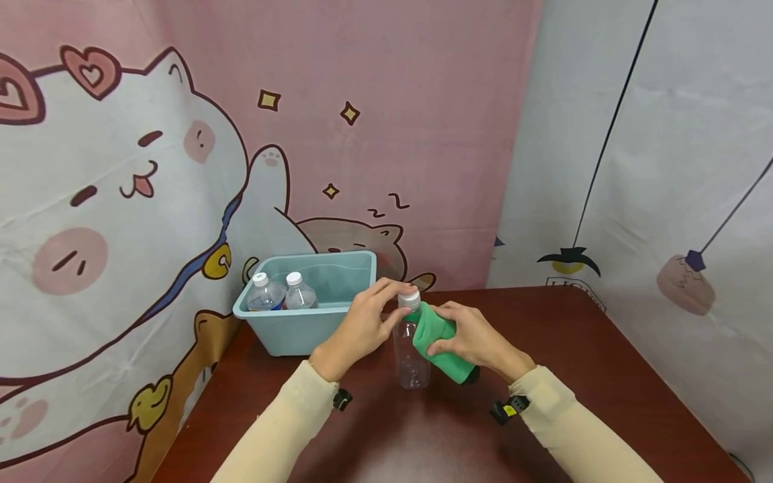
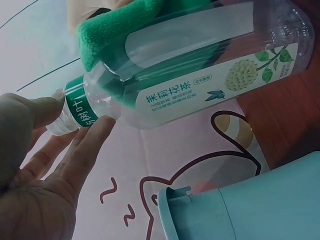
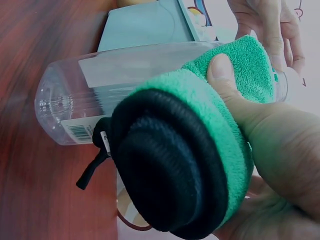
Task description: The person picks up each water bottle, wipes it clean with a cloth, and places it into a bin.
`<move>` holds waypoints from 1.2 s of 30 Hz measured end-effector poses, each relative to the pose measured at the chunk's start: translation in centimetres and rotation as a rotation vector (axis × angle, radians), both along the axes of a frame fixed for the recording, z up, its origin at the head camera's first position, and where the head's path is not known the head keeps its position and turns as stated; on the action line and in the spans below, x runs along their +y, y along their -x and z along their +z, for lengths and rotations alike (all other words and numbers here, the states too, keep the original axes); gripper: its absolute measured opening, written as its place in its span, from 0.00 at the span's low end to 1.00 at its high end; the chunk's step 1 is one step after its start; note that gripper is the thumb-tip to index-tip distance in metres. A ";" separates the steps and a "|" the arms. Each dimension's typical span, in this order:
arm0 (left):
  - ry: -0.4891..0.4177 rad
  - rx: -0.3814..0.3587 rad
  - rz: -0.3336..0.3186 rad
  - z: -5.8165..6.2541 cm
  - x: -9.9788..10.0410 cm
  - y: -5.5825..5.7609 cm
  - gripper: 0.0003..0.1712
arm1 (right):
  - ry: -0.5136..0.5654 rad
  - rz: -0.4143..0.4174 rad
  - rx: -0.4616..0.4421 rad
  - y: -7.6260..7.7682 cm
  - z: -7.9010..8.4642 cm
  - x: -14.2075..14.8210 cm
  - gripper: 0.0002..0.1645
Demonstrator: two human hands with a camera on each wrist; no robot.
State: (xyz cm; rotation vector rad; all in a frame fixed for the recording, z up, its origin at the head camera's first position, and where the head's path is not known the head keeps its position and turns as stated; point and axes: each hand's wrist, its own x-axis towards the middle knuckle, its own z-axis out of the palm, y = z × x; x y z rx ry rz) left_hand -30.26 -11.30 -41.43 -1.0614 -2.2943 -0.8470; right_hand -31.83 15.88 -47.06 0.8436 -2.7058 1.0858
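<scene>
A clear plastic bottle (image 1: pixel 413 362) with a white cap stands upright on the table. In the left wrist view its label (image 2: pixel 220 85) carries a white flower and green leaves. My left hand (image 1: pixel 366 320) pinches the bottle at its cap and neck between thumb and fingers. My right hand (image 1: pixel 477 335) grips a folded green towel (image 1: pixel 443 342) and holds it against the bottle's upper side. At the towel's lower end, the right wrist view shows a rolled black part (image 3: pixel 160 170) with a small black loop. The towel hides part of the bottle.
To the left, a light blue bin (image 1: pixel 302 333) stands on the dark red table (image 1: pixel 543 376). Two capped clear bottles (image 1: pixel 300 295) stand in its left part. Behind the table hangs a pink cloth backdrop (image 1: pixel 423 134) with cartoon cats.
</scene>
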 end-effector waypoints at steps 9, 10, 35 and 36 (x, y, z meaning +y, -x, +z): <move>0.008 -0.017 0.027 0.0 0.0 -0.1 0.21 | -0.038 0.013 -0.024 0.2 -1.2 0.0 0.28; 0.010 -0.014 0.029 0.0 0.0 0.0 0.21 | -0.045 0.018 -0.025 0.3 -1.5 0.0 0.26; 0.011 -0.002 0.036 0.0 0.1 -0.2 0.20 | -0.149 0.082 -0.089 0.5 -6.0 -0.7 0.15; 0.012 -0.001 0.039 0.0 0.1 -0.2 0.20 | -0.141 0.082 -0.099 0.4 -6.0 -0.7 0.14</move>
